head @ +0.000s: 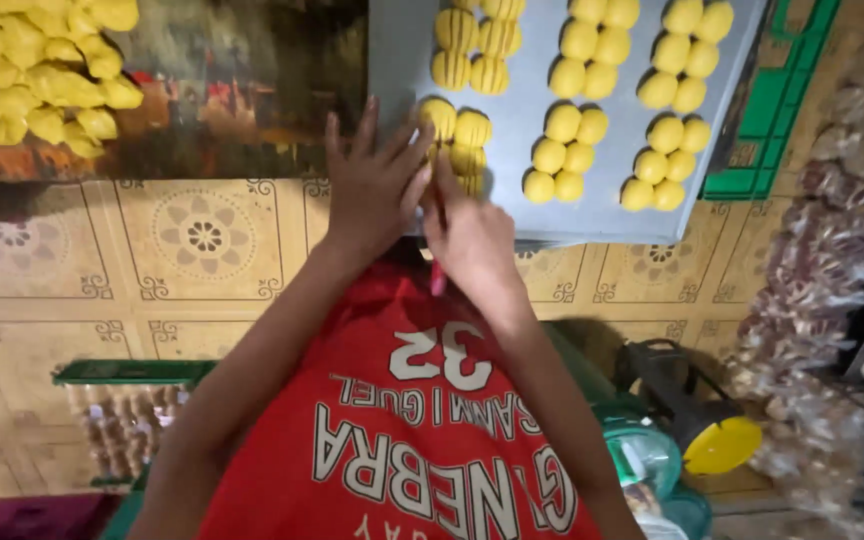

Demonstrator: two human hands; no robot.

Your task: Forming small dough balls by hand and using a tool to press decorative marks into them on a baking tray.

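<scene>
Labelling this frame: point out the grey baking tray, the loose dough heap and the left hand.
grey baking tray (527, 215): head view, bare metal near its front edge.
loose dough heap (27, 80): head view, middle of the yellow pile, upper left.
left hand (372, 190): head view, back of the hand.

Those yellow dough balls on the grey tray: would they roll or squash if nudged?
The dough balls look soft: several carry pressed grooves, so a firm push would likely dent them. They sit in touching clusters on the flat grey tray, so rolling seems unlikely. The left hand and right hand rest at one cluster.
</scene>
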